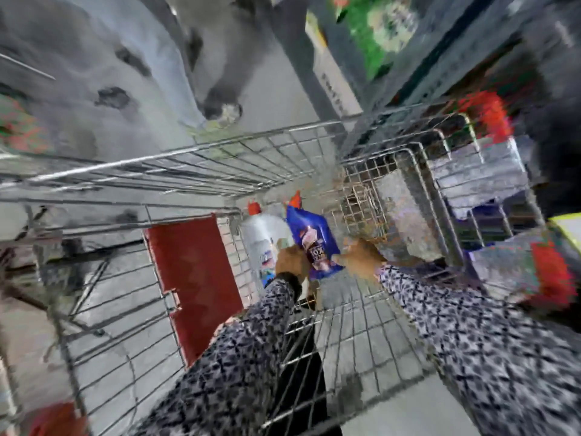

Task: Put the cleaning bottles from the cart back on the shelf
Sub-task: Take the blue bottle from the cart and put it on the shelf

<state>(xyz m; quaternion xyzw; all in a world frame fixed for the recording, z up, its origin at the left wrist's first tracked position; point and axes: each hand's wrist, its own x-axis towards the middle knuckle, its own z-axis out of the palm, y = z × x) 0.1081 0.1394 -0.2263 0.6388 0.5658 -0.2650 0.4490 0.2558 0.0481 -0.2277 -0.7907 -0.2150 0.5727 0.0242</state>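
Note:
The picture is badly blurred. Inside the wire cart [220, 146] stand two bottles with red caps: a white bottle [262, 237] and, to its right, a blue bottle [314, 237] with a pink label. My left hand [290, 259] is wrapped around the lower part of the white bottle. My right hand [361, 256] touches the blue bottle's right lower side; the blur hides whether its fingers close around it. Both sleeves are patterned grey.
A red flap [195, 278] hangs on the cart's child seat to the left. Shelving [503, 184] stands at the right with red, grey and green goods. A grey mottled floor [94, 73] lies beyond the cart.

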